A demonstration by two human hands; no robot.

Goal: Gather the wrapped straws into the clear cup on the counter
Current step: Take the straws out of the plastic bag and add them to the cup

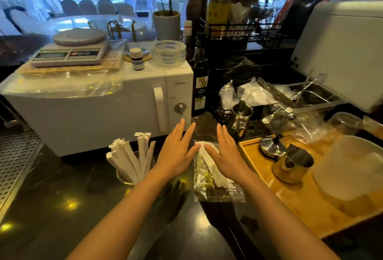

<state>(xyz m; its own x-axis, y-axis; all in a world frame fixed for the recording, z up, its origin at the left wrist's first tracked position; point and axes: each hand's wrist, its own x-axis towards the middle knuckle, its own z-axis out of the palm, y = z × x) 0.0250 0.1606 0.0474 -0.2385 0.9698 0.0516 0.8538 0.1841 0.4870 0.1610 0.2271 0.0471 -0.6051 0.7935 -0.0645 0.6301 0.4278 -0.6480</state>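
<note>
A clear cup (124, 177) stands on the dark counter left of centre, with several white wrapped straws (129, 157) leaning in it. More wrapped straws (213, 168) lie in a clear plastic bag (219, 193) on the counter between my hands. My left hand (176, 151) hovers flat just left of the bag, fingers apart, holding nothing. On the bag's right side my right hand (224, 154) is also flat and spread, with its thumb over the top of the loose straws.
A white microwave (99, 102) with a scale on top stands behind the cup. To the right, a wooden tray (290, 201) holds metal jugs and a lid. A dark bottle (200, 85) and a steel pitcher (240, 118) stand behind my hands.
</note>
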